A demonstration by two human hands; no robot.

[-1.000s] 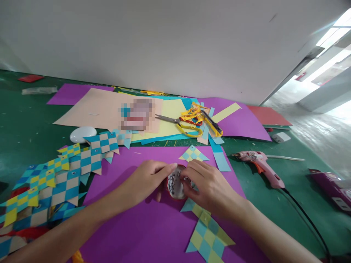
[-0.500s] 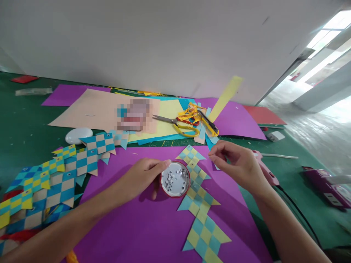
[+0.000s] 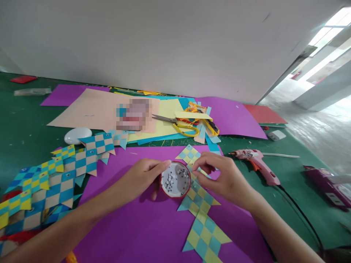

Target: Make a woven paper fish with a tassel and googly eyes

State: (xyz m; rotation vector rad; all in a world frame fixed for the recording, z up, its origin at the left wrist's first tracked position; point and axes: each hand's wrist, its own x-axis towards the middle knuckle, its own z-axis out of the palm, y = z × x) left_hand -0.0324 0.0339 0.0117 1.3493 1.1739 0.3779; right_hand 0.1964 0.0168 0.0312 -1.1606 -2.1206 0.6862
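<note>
My left hand [image 3: 149, 173] grips a small round red-rimmed dish [image 3: 164, 187], thumb on its rim. Small googly eyes [image 3: 170, 179], white and dark, lie scattered inside. Just right of the dish, thumb and forefinger of my right hand [image 3: 216, 173] are pinched together; anything between them is too small to make out. Beneath that hand runs a column of woven paper fish [image 3: 207, 233] in pale yellow and light blue, partly covered by the hand. They rest on a purple sheet [image 3: 131, 226].
Finished woven fish [image 3: 61, 188] with eyes pile up at left, near a white oval object [image 3: 78, 136]. Yellow-handled scissors [image 3: 186, 129] and a yellow paper strip [image 3: 193, 115] lie behind. At right are a pink glue gun [image 3: 263, 166] with its cord and a purple power strip [image 3: 329, 186].
My right hand has moved left and down to beside the dish, uncovering the glue gun. The yellow strip that stood up at the back now lies across the scissors. My left hand stays put.
</note>
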